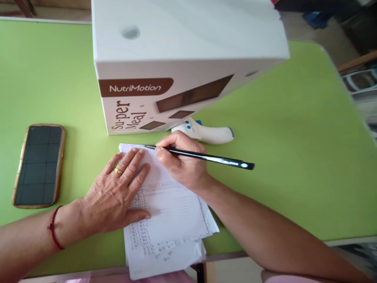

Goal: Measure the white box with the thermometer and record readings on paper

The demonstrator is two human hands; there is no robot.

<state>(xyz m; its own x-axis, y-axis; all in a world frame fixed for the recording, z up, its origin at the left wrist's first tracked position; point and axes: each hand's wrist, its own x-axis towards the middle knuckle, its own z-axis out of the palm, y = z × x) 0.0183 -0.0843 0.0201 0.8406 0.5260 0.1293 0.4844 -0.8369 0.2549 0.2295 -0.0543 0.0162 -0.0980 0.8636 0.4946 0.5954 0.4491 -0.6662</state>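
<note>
A broad lime-green desk [294, 129] fills the view, its far left corner and near edge cut off by the frame. On it stands a large white cardboard box [188, 47] with brown panels, lettered "NutriMotion" and "Super Meal"; its top runs out of the picture, and its near face hides part of what lies behind. Below the box, a loose stack of white printed paper sheets [171, 220] lies slanted on the desk, overhanging the near edge; the print is too small and blurred to read. The left hand [118, 192], a gold ring on one finger and a red cord at the wrist, rests flat with fingers spread on the left half of the sheets, covering much of the text there. The right hand [182, 159] is closed around a slim black glossy pen [203, 157], its tip touching the top of the sheets near the upper corner; the pen's rear end points right, over bare desk. Well to the left, apart from the papers, a black smartphone in a gold-rimmed case [39, 165] lies face up, screen dark. Just behind the right hand, a white handheld thermometer with blue buttons [206, 133] lies on its side, its head tucked against the box and partly hidden by the knuckles.
</note>
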